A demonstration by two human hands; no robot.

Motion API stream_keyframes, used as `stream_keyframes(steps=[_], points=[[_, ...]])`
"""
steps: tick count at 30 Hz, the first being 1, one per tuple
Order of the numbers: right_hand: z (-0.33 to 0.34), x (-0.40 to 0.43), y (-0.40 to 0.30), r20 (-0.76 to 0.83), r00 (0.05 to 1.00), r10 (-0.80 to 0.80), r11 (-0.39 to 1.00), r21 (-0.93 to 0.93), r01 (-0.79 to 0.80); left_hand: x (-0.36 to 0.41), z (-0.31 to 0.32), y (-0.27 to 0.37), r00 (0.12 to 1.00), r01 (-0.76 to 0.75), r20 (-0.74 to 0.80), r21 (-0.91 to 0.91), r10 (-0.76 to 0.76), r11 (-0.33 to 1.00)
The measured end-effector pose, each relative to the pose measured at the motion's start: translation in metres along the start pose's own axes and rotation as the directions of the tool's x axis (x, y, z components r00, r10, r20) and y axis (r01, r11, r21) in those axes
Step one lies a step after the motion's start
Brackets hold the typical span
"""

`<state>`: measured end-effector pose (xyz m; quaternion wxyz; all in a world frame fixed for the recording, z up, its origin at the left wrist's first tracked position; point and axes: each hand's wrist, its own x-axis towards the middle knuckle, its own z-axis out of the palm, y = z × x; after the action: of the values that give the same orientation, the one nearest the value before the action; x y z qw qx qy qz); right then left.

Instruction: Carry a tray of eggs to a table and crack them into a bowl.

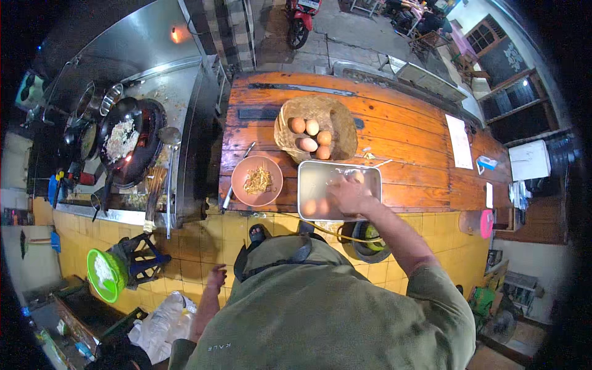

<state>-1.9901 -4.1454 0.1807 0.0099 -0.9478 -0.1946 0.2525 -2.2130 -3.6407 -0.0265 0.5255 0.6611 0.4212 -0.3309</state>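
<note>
My right hand [349, 193] reaches down into a rectangular metal pan [300, 190] at the front edge of the wooden table. Cloudy liquid appears to fill the pan, with brown eggs [309, 206] at its near left. Another egg [356, 176] is right by my fingers; blur hides whether they grip it. My left hand [216, 277] hangs low at my side, away from the table, its fingers loosely curled with nothing visible in them. Behind the pan, a woven basket [344, 132] holds several eggs [309, 144]. A pinkish bowl [238, 192] of shredded food stands left of the pan.
On the stove at left, a wok [121, 108] holds rice over glowing fire. A ladle [170, 136] and stick whisk [154, 185] lie along its edge. A green basin [95, 273] sits at lower left. Paper [459, 141] lies on the wooden table [411, 185].
</note>
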Motion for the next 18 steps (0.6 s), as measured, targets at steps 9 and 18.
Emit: stream_keyframes(steps=[9, 18], points=[[-0.011, 0.006, -0.020, 0.042, 0.999, 0.020, 0.996, 0.088, -0.024, 0.031, 0.010, 0.068, 0.961, -0.271, 0.067, 0.043, 0.268, 0.961], [0.020, 0.010, 0.000, -0.290, 0.949, 0.127, 0.951, 0.309, -0.033, 0.029, 0.002, -0.005, 0.984, -0.170, 0.067, 0.035, 0.168, 0.985]])
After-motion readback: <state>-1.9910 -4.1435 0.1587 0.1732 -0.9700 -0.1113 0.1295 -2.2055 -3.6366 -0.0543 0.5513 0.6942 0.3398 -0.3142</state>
